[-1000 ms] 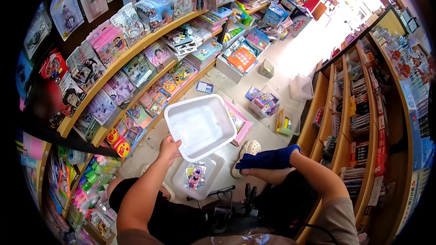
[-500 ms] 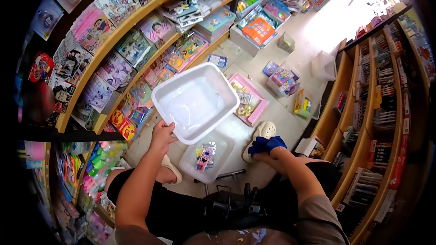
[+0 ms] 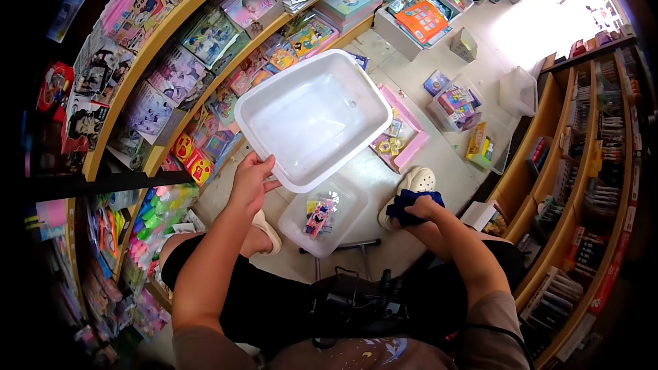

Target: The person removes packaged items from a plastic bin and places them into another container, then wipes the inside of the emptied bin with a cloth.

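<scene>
My left hand point(image 3: 252, 181) grips the near left rim of a white plastic basin point(image 3: 310, 177), thumb on the edge. The basin hangs tilted above the floor, with only a few specks in it. My right hand point(image 3: 426, 207) is closed on a bunched dark blue cloth point(image 3: 412, 208), held low beside my right shoe point(image 3: 419, 179). Below the raised basin stands a translucent tub point(image 3: 351, 214) holding small packaged items point(image 3: 320, 216). Partly behind the basin lies a pink tray point(image 3: 410, 145) with little packets in it.
Magazine shelves point(image 3: 205, 106) curve along the left. Wooden shelves point(image 3: 524, 164) of pens stand at the right. On the floor are a clear box of packets point(image 3: 454, 106), a clear bin point(image 3: 519, 92) and a yellow box point(image 3: 477, 140). A white box of books point(image 3: 404, 34) stands further back.
The view has shifted, so most things sit further right. The basin remains in my left hand, turned slightly. My right hand has bunched the blue cloth closer together.
</scene>
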The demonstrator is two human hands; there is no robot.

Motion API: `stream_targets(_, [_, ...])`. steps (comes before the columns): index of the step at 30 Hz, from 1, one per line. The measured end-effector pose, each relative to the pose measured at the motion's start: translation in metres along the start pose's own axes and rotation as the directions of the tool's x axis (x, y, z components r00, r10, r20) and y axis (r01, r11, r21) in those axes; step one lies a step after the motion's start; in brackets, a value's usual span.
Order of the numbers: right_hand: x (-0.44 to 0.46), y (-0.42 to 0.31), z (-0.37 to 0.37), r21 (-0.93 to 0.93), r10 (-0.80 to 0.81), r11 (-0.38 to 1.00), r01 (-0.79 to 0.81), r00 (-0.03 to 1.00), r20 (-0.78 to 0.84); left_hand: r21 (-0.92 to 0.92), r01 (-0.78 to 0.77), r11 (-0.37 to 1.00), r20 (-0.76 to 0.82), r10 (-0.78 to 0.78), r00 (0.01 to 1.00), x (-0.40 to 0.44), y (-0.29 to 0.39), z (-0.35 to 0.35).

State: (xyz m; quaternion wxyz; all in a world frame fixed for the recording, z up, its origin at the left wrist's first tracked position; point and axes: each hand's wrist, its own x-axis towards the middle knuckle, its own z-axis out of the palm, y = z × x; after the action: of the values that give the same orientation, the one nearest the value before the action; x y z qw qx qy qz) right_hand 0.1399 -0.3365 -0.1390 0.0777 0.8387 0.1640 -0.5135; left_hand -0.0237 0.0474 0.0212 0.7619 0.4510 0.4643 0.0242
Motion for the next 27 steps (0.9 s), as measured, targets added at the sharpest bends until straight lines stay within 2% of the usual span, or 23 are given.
stream_targets(1, [-0.013, -0.008, -0.003, -0.023, 0.013, 1.0, -0.017, 0.984, -0.175, -0.007, 0.001, 1.0, -0.002, -0.001, 1.0, -0.001, 0.0, 0.0])
stream_targets(2, [-0.025, -0.017, -0.006, -0.041, 0.022, 0.998, -0.038, 0.938, -0.346, -0.013, 0.003, 1.0, -0.004, -0.003, 1.0, -0.002, 0.0, 0.0])
stream_targets(3, [-0.033, -0.025, -0.006, -0.024, -0.017, 1.0, 0.005, 0.872, -0.489, -0.018, 0.005, 1.0, -0.006, -0.005, 1.0, -0.003, 0.0, 0.0])
stream_targets(6, [-0.015, -0.049, 0.003, 0.072, -0.153, 0.97, 0.233, 0.813, -0.562, -0.01, 0.022, 1.0, -0.016, -0.022, 1.0, -0.008, 0.001, 0.001])
stream_targets(7, [-0.009, -0.059, 0.01, 0.17, -0.226, 0.916, 0.364, 0.816, -0.532, 0.003, 0.031, 1.0, -0.022, -0.031, 0.999, -0.011, 0.002, 0.002])
stream_targets(8, [-0.002, -0.074, 0.019, 0.238, -0.25, 0.886, 0.397, 0.843, -0.476, 0.018, 0.042, 0.999, -0.028, -0.041, 0.999, -0.013, 0.003, 0.003])
stream_targets(10, [0.021, -0.105, 0.05, 0.444, -0.255, 0.804, 0.396, 0.904, -0.344, 0.004, 0.054, 0.999, -0.019, -0.053, 0.998, -0.017, 0.007, 0.006])
stream_targets(11, [0.06, -0.113, 0.091, 0.637, -0.264, 0.68, 0.364, 0.931, -0.252, -0.002, 0.061, 0.998, -0.014, -0.061, 0.998, -0.018, 0.008, 0.007])
stream_targets(14, [0.076, -0.162, 0.134, 0.894, -0.034, 0.448, -0.022, 0.999, 0.042, -0.014, 0.086, 0.996, -0.035, -0.087, 0.996, -0.02, 0.014, 0.014])
stream_targets(17, [0.075, -0.192, 0.159, 0.846, 0.139, 0.533, 0.002, 0.986, -0.09, 0.006, 0.096, 0.995, 0.009, -0.096, 0.995, -0.015, 0.018, 0.013])
stream_targets(20, [0.073, -0.216, 0.172, 0.846, 0.309, 0.529, -0.062, 0.943, -0.124, -0.019, 0.06, 0.998, 0.029, -0.059, 0.998, -0.019, 0.022, 0.017])
stream_targets(23, [0.069, -0.247, 0.182, 0.801, 0.489, 0.573, -0.171, 0.857, -0.166, -0.022, 0.043, 0.999, 0.008, -0.043, 0.999, -0.025, 0.027, 0.016])
stream_targets(26, [0.06, -0.262, 0.169, 0.763, 0.548, 0.551, -0.338, 0.836, -0.025, -0.053, 0.012, 0.999, 0.009, -0.012, 1.0, -0.031, 0.029, 0.012])
stream_targets(27, [0.062, -0.265, 0.173, 0.792, 0.509, 0.537, -0.291, 0.86, -0.028, -0.063, -0.001, 0.998, 0.027, 0.003, 1.0, -0.033, 0.03, 0.006])
